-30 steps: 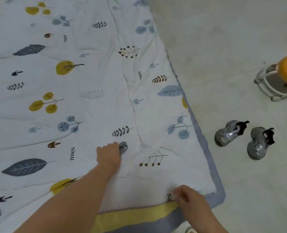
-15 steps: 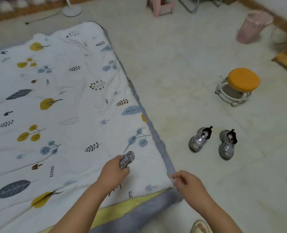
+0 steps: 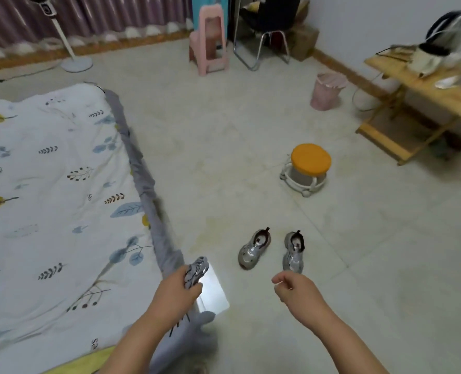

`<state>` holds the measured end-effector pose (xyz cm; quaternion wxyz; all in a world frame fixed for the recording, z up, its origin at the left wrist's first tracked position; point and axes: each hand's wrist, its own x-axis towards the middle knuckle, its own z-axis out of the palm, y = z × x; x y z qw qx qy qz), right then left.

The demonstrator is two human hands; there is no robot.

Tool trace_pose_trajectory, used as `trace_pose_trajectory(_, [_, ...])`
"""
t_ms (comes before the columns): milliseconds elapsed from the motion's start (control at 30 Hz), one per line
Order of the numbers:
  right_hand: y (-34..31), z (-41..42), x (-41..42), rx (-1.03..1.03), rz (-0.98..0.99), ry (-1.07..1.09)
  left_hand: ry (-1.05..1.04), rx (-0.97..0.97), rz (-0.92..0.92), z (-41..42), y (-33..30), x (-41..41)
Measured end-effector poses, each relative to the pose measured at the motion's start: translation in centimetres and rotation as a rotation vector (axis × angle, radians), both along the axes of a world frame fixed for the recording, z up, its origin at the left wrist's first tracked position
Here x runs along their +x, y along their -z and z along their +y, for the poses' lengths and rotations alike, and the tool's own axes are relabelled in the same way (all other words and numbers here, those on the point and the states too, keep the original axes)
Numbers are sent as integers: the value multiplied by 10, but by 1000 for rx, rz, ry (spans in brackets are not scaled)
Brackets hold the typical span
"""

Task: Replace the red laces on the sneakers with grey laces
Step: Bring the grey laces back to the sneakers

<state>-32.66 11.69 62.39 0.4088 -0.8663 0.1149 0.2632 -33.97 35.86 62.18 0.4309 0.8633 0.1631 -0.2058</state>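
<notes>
Two silver-grey sneakers stand side by side on the floor, the left sneaker (image 3: 253, 249) and the right sneaker (image 3: 294, 252), toes toward me; any laces on them are too small to make out. My left hand (image 3: 179, 290) grips a bundle of grey laces (image 3: 195, 269) above the quilt's corner, left of the sneakers. My right hand (image 3: 296, 288) hovers just in front of the right sneaker with its fingers curled, holding nothing that I can see.
A leaf-print quilt (image 3: 48, 211) with a grey border covers the floor on the left. An orange-topped stool (image 3: 309, 168) stands beyond the sneakers. Farther back are a pink bin (image 3: 327, 90), a pink chair (image 3: 210, 39), a fan stand (image 3: 72, 60) and a wooden table (image 3: 426, 93) at right.
My left hand lifted the lace bundle off the quilt and carried it right, past the quilt's edge. My right hand left the quilt's edge and moved toward the sneakers. My view tilted up.
</notes>
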Motion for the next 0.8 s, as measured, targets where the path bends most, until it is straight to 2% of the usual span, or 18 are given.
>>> trace_pose_trajectory(433, [-18,-18,98,76,9,96,63,28,-42,-20,-5,163])
trace_pose_trajectory(633, [-10,-62,117,-29,76,138,155,-11,-1,-50,1,204])
trace_pose_trajectory(800, [3,-97,167,-112,111,111,158,-12,25,-65,0,247])
